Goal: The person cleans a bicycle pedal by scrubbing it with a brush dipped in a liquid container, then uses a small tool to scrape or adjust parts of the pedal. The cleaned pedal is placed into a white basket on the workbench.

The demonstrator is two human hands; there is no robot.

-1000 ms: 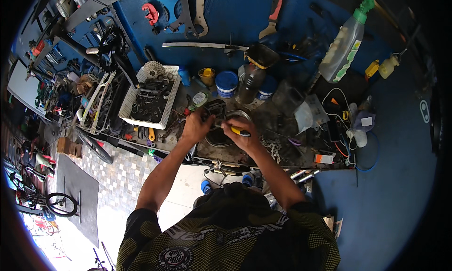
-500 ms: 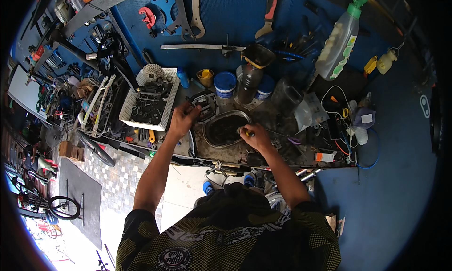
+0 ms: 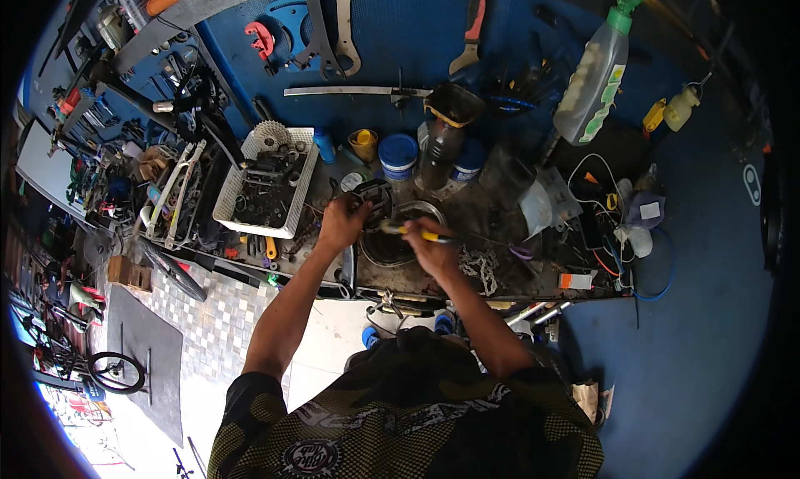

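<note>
My left hand (image 3: 343, 221) is closed on a dark, square-framed part that looks like a bicycle platform pedal (image 3: 379, 197). It is held up over the left rim of an oval metal basin (image 3: 385, 262) with dark liquid in it. My right hand (image 3: 431, 247) grips a brush (image 3: 398, 228) by its yellow and black handle. The brush's head points left toward the pedal, above the basin; whether its bristles touch the pedal I cannot tell. The far end of the handle is blurred by motion.
A white basket (image 3: 287, 222) of small metal parts stands left of the basin. Behind it are blue tubs (image 3: 398, 156) and a dark bottle (image 3: 440, 158). A loose chain (image 3: 479, 266) lies right of the basin, and a spray bottle (image 3: 593, 83) hangs at upper right.
My right hand has lifted the brush out of the basin and moved left. My left hand has shifted right with the pedal, bringing the two close together.
</note>
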